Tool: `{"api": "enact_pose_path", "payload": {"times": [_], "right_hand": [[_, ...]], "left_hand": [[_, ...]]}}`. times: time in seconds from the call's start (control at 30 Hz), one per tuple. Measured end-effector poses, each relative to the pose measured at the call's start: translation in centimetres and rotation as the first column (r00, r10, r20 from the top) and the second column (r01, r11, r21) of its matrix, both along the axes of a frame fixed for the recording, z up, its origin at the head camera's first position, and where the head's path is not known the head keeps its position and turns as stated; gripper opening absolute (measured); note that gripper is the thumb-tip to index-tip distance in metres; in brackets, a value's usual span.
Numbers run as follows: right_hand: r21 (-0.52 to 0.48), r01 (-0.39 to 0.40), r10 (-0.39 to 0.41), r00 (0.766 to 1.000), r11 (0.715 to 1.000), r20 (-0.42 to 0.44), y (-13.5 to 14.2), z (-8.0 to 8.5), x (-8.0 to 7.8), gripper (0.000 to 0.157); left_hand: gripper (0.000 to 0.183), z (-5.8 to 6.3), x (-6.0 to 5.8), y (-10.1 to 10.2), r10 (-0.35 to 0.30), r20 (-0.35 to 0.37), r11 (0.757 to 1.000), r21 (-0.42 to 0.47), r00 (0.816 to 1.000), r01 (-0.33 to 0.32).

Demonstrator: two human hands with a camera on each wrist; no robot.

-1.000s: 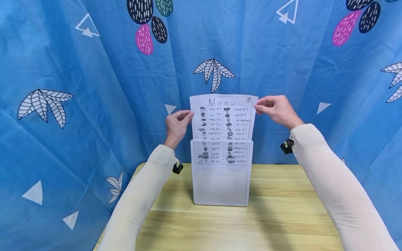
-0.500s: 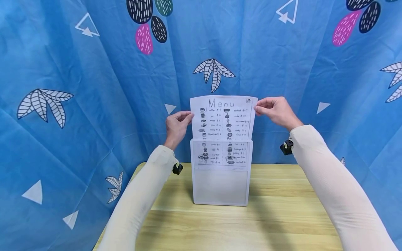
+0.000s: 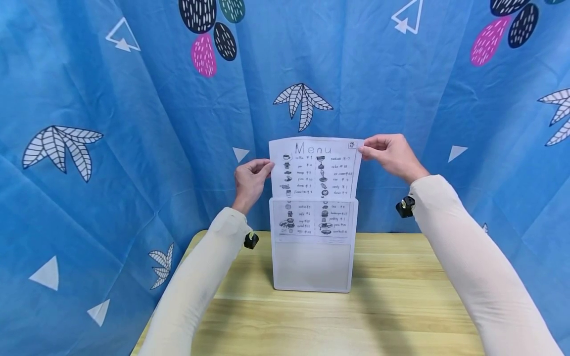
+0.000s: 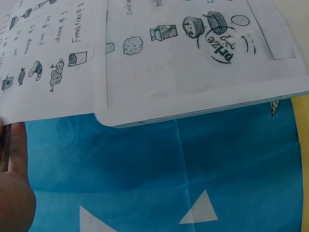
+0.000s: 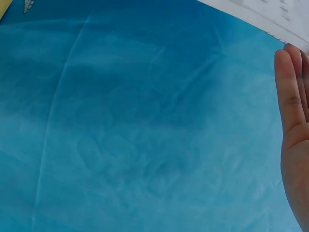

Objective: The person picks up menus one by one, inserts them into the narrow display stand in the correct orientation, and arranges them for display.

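Blue curtain (image 3: 378,74), each hand (image 3: 252,180) (image 3: 394,155) pinching menu (image 3: 307,170)

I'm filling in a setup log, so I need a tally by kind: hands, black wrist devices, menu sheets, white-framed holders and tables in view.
Hands (left hand, right hand): 2
Black wrist devices (left device, right device): 2
Menu sheet: 1
White-framed holder: 1
Table: 1
Total: 7
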State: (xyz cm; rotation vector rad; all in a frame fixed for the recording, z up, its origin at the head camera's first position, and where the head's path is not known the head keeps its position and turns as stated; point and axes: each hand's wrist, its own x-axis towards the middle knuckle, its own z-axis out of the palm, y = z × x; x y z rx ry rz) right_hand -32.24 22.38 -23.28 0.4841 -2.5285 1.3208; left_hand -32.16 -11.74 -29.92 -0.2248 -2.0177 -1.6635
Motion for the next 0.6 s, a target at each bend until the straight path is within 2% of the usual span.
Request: {"api": "enact_pose_path", "payload": {"times": [0.2, 0.4, 0.5, 0.6], "right_hand": [[-0.011, 0.024, -0.024, 0.998, 1.000, -0.053, 0.0, 0.5, -0.1, 0.034], [0.002, 0.027, -0.026, 0.998, 1.000, -0.054, 0.1, 0.3, 0.0, 0.030], [0.003, 0.024, -0.024, 0.998, 1.000, -0.057, 0.1, 0.4, 0.2, 0.029], [0.007, 0.024, -0.024, 0.998, 1.000, -0.066, 0.0, 0.5, 0.2, 0.029]], "left_hand": [[0.020, 0.0, 0.0, 0.0, -0.001, -0.006, 1.000, -0.005, 1.000, 0.001], [0.022, 0.0, 0.2, 0.0, 0.010, -0.019, 0.999, -0.032, 1.000, -0.011], [0.024, 0.5, 0.1, -0.1, 0.017, -0.043, 0.999, -0.044, 0.999, -0.019], [0.026, 1.5, 0.1, -0.1, 0.020, -0.064, 0.998, -0.053, 0.998, -0.023]]}}
